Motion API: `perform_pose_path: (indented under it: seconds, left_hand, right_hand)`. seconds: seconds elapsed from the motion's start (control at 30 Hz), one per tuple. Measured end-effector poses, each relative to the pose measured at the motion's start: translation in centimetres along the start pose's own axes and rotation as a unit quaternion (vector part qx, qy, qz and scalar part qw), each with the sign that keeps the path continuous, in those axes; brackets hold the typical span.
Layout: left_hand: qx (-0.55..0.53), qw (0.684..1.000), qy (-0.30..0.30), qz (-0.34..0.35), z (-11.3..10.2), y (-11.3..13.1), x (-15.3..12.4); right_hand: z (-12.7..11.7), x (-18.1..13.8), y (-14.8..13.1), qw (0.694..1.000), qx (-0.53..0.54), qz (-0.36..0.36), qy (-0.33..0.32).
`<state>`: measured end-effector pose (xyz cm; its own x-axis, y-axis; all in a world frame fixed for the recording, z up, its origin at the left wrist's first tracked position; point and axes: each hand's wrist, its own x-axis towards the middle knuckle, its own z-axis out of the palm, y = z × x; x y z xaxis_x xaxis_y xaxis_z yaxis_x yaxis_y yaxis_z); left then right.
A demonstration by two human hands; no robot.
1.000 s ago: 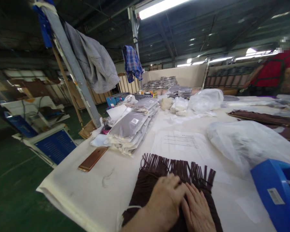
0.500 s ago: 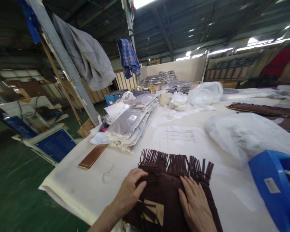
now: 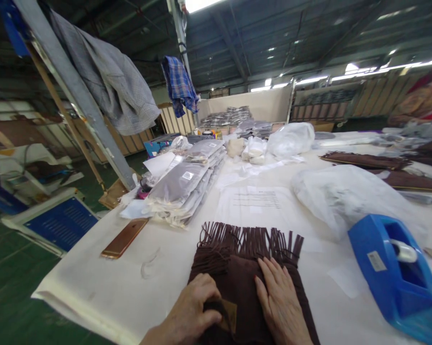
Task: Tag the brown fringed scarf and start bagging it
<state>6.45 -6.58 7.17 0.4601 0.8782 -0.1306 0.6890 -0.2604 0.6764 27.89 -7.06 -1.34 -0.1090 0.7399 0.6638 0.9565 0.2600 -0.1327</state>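
Table (image 3: 104,287) w/ white cloth cover fills most of the view, running from near edge to far right. Clear plastic bag heap (image 3: 348,199) sits right of centre, a 2nd one (image 3: 291,139) farther back. Stack of bagged grey items (image 3: 187,184) lies left of centre, w/ barcode stickers on top. Brown fringed scarf (image 3: 244,254), folded, lies at near centre, fringe pointing far, touching the edge of a printed paper sheet (image 3: 259,203). Blue tape dispenser (image 3: 395,273) stands near right, apart from the scarf. More brown scarves (image 3: 367,160) lie flat at far right, by another person (image 3: 422,103) in red top. Grey garment (image 3: 108,91) and plaid shirt (image 3: 180,88) hang from posts far left.

Right hand (image 3: 282,304) lies flat on the scarf, palm down, fingers straight & together, tips just short of the fringe. Left hand (image 3: 192,314) is at the scarf's near-left part, fingers curled, thumb & fingers pinched on the cloth next to a tan cardboard tag (image 3: 230,316); can't tell if it grips the tag itself. Hands are near each other, not touching.

Gold phone (image 3: 124,238) lies face down near the left table edge, well apart from the scarf, just near of the bagged stack.
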Motion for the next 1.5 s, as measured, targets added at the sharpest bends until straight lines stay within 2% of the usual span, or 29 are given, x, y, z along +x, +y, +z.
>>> perform_pose_path:
  seconds: [0.17,0.27,0.33,0.4,0.5,0.6,0.67,0.73,0.9,1.1,1.27,1.5]
  left_hand:
    - [-0.109,0.991,0.060,-0.057,0.2,0.3,1.3]
    - [-0.104,0.986,0.096,-0.085,0.3,0.2,1.7]
    - [-0.081,0.987,0.116,-0.076,0.4,0.0,1.6]
    - [-0.043,0.989,0.135,-0.045,0.6,-0.4,1.5]
    - [0.067,0.986,0.148,0.045,1.0,-0.9,1.3]
    - [0.186,0.960,0.145,0.148,1.5,-0.9,1.3]
    - [0.218,0.947,0.142,0.188,1.7,-0.7,1.5]
    - [0.205,0.947,0.137,0.204,1.8,-0.3,1.7]
    - [-0.002,0.980,0.128,0.151,0.9,1.0,1.9]
    - [-0.187,0.975,0.112,0.051,-1.3,2.5,1.9]
    - [-0.208,0.974,0.084,0.005,-2.0,3.2,2.1]
    - [-0.201,0.978,0.049,-0.010,-0.8,3.3,3.4]
  right_hand:
    - [0.0,-0.1,-0.1,1.000,0.013,0.012,-0.014]
    - [0.0,-0.1,-0.1,1.000,0.010,0.012,-0.023]
    - [0.0,-0.2,-0.1,1.000,0.009,0.011,-0.027]
    - [0.0,-0.2,-0.1,0.999,0.010,0.015,-0.032]
    - [-0.1,-0.3,-0.1,0.999,0.014,0.018,-0.039]
    - [-0.1,-0.3,-0.1,0.999,0.016,0.017,-0.041]
    - [-0.2,-0.3,-0.1,0.999,0.016,0.016,-0.038]
    - [-0.2,-0.2,-0.2,0.999,0.015,0.015,-0.036]
    - [-0.3,-0.1,-0.2,0.999,0.015,0.014,-0.039]
    - [-0.4,-0.1,-0.2,0.998,0.023,0.015,-0.049]
    - [-0.5,0.0,-0.2,0.999,0.018,0.013,-0.045]
    - [-0.4,-0.1,-0.1,0.999,0.020,0.011,-0.042]
